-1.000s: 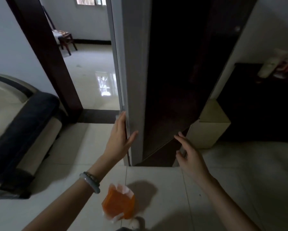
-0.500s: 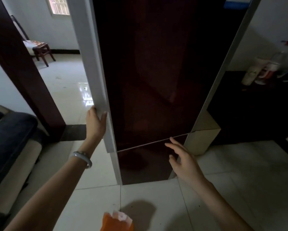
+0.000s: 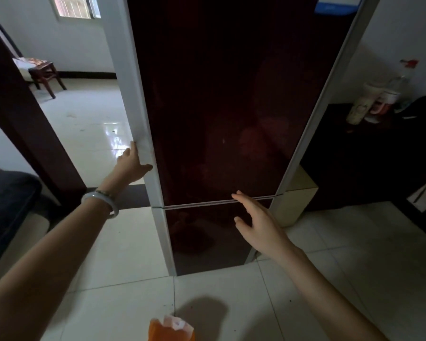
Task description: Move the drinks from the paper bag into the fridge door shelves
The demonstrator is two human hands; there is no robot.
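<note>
A tall fridge (image 3: pixel 231 107) with dark red glossy doors and grey side trim stands in front of me, both doors closed. My left hand (image 3: pixel 130 164) grips the left edge of the upper door at about waist height, fingers wrapped behind the trim. My right hand (image 3: pixel 258 222) hovers with fingers spread just before the seam between upper and lower door, holding nothing. The orange paper bag (image 3: pixel 171 329) stands on the tiled floor at the bottom edge of view; its contents are hidden.
A dark sofa (image 3: pixel 7 205) lies at the left. A dark wooden pillar (image 3: pixel 29 119) and a stool (image 3: pixel 44 75) stand behind it. To the right, a dark cabinet (image 3: pixel 369 156) carries cups (image 3: pixel 359 104) and a bottle.
The view has swung up and right, so the fridge front now faces me squarely. My left hand has slid up the door's left edge; my right hand stays near the door seam.
</note>
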